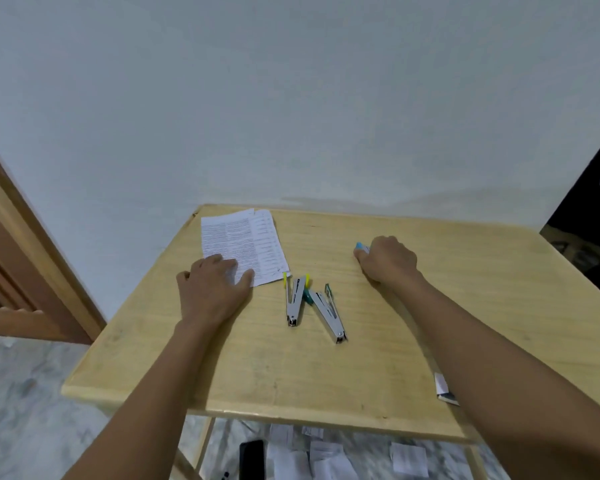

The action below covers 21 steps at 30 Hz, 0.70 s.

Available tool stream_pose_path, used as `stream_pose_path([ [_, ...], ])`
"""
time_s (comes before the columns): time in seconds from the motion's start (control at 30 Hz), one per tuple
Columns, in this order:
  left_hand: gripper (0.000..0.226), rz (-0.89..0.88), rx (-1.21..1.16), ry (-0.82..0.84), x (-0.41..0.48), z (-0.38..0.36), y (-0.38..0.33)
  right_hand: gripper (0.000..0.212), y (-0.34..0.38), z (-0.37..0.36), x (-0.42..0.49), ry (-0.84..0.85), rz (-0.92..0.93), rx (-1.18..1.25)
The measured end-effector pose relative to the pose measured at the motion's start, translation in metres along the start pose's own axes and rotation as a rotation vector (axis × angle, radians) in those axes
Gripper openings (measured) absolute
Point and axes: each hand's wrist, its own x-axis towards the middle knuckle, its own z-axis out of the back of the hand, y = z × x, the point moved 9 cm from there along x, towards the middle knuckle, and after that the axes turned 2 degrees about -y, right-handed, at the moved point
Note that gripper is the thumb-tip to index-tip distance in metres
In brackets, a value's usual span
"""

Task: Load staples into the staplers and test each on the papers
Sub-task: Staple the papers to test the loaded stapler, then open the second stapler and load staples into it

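Two metal staplers lie swung open in the middle of the wooden table [326, 382]: one with yellow ends [294, 299], one with teal ends [326, 311]. Printed papers [243, 242] lie at the far left of the table. My left hand [212, 289] rests flat on their near corner, fingers spread. My right hand [387, 259] is curled over a small light-blue and white object [361, 247] on the table, likely a staple box; most of it is hidden by the fingers.
A small folded paper piece [444, 389] lies at the right front by my right forearm. Paper scraps [326, 452] and a black phone [252, 459] lie on the floor below. A wooden door [11, 271] stands at left; a wall is behind the table.
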Motion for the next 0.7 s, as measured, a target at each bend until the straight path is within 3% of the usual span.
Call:
stream_pose_path([
  [0.3, 0.048, -0.005, -0.027, 0.021, 0.002, -0.006, 0.003, 0.068, -0.002, 0.007, 0.018, -0.013, -0.171, 0.203],
  [0.4, 0.048, -0.024, -0.056, 0.004, 0.005, -0.007, 0.001, 0.051, 0.009, 0.036, -0.021, -0.076, -0.092, 0.221],
  [0.53, 0.034, -0.108, -0.192, -0.214, -0.002, 0.019, -0.014, 0.045, 0.026, 0.014, -0.108, 0.248, -0.021, 0.296],
  [0.63, 0.022, -0.262, -0.243, -0.4, -0.025, 0.046, -0.034, 0.035, 0.036, -0.001, -0.125, 0.231, -0.018, 0.242],
  [0.7, 0.021, -0.305, -0.358, -0.414, -0.048, 0.056, -0.045, 0.035, 0.041, -0.003, -0.119, 0.155, 0.02, 0.174],
])
